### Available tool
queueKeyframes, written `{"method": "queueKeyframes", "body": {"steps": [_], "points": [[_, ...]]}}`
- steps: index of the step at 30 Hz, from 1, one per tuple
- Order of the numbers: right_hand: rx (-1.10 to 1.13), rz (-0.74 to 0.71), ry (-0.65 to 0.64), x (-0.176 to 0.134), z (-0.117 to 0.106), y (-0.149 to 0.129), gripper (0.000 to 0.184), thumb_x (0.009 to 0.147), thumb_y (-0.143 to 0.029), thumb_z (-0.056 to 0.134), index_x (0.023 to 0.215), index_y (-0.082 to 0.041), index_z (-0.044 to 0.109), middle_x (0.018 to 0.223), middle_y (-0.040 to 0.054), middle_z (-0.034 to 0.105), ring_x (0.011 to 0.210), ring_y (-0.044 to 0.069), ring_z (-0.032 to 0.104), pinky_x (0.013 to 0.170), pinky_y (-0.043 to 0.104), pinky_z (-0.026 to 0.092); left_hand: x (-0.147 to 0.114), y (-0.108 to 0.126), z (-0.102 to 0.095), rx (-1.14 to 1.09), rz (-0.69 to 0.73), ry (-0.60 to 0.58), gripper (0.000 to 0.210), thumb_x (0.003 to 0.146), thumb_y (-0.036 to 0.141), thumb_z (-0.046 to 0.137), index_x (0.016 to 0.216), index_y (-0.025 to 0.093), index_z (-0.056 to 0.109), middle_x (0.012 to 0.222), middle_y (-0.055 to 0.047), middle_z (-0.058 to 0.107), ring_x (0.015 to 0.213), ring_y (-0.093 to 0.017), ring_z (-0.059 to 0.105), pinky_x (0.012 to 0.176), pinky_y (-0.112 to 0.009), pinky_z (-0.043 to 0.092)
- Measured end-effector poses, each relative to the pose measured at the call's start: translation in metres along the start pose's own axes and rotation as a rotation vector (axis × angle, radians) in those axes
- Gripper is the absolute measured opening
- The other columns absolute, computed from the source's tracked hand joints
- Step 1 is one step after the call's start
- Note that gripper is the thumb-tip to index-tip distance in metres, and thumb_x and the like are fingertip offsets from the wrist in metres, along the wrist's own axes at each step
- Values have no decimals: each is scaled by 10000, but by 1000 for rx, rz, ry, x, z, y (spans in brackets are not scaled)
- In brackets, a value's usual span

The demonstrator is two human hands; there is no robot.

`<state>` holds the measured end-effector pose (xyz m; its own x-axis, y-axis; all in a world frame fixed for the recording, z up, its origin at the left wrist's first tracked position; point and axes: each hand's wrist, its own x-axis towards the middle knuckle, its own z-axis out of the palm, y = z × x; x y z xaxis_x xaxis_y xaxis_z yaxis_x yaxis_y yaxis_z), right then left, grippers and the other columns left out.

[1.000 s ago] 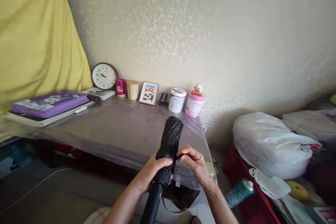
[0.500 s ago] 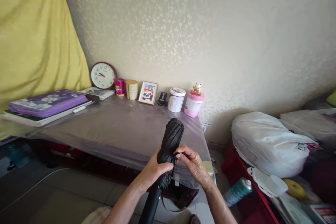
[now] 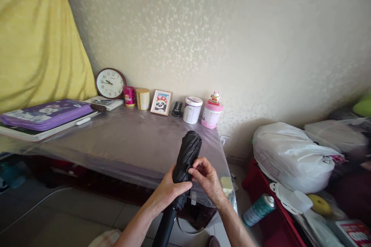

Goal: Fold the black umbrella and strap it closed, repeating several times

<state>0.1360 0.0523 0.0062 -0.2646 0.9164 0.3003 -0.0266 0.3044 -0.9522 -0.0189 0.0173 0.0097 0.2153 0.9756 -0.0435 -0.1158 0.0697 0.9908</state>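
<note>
A folded black umbrella (image 3: 189, 148) stands tilted in front of me, its canopy wrapped close and its dark handle (image 3: 164, 225) pointing down toward me. My left hand (image 3: 171, 189) is wrapped round the lower part of the canopy, thumb across the front; its other fingers are hidden behind. My right hand (image 3: 205, 175) pinches at the canopy's right side with thumb and forefinger, just above the left thumb. What lies between those fingertips is too small to make out clearly; it looks like the umbrella's closing strap.
A table (image 3: 124, 135) under clear plastic carries a clock (image 3: 110, 83), a panda picture (image 3: 161, 102), canisters (image 3: 193, 110) and a purple case (image 3: 48, 114). On the right, a red box (image 3: 278, 216) holds a white bag (image 3: 292, 158); a spray can (image 3: 258, 210) stands beside it.
The right fingertips have moved slightly left, from the canopy's edge onto its front. My left hand keeps its hold on the umbrella. The view has shifted a little to the right.
</note>
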Motion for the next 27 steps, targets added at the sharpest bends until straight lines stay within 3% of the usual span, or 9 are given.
{"method": "queueKeyframes", "body": {"steps": [6, 10, 13, 16, 20, 23, 27], "points": [[-411, -273, 103, -2, 2, -10, 99, 824, -310, 607, 789, -228, 651, 785, 16, 543, 746, 144, 531, 676, 263, 441, 1, -2, 0, -139, -142, -91, 538, 669, 387, 682, 1120, 166, 490, 590, 49, 558, 474, -143, 557, 458, -244, 431], [-474, -339, 60, -2, 0, -12, 112, 840, -303, 584, 835, -241, 677, 817, 28, 563, 789, 156, 548, 716, 279, 447, 2, -8, 1, -223, -194, -106, 527, 661, 380, 693, 1100, 171, 489, 591, 48, 562, 457, -139, 571, 444, -241, 456], [-393, -235, 221, 2, -8, -4, 161, 826, -366, 589, 817, -222, 662, 808, 27, 599, 783, 164, 565, 724, 288, 456, 1, -12, 2, -261, -215, -104, 494, 666, 394, 689, 1064, 174, 496, 575, 51, 554, 455, -138, 577, 436, -229, 451], [-196, 13, 420, 5, -14, 5, 318, 748, -440, 658, 959, -203, 635, 932, 51, 653, 879, 204, 594, 772, 319, 474, 0, -11, 4, -262, -224, -97, 459, 679, 407, 668, 1037, 180, 494, 588, 44, 555, 486, -145, 592, 448, -231, 455], [199, 299, 323, 2, -3, 8, 512, 724, -494, 660, 1143, -211, 575, 1093, 65, 652, 973, 235, 613, 773, 328, 510, -4, -8, 11, -167, -211, -148, 470, 668, 375, 666, 1062, 192, 485, 614, 45, 556, 502, -148, 583, 465, -244, 451], [373, 366, 347, 3, 7, 5, 525, 729, -522, 639, 1105, -160, 592, 953, 85, 699, 834, 241, 661, 691, 335, 535, -8, -8, 16, -69, -191, -194, 450, 677, 307, 649, 1083, 193, 491, 649, 51, 550, 533, -125, 554, 502, -229, 426], [394, 293, 491, 12, -3, 4, 542, 701, -525, 658, 1072, -133, 607, 829, 80, 716, 728, 240, 675, 622, 338, 545, -14, -12, 19, 43, -95, -230, 419, 682, 216, 640, 1081, 200, 515, 789, 34, 562, 692, -120, 539, 618, -220, 420]]}}
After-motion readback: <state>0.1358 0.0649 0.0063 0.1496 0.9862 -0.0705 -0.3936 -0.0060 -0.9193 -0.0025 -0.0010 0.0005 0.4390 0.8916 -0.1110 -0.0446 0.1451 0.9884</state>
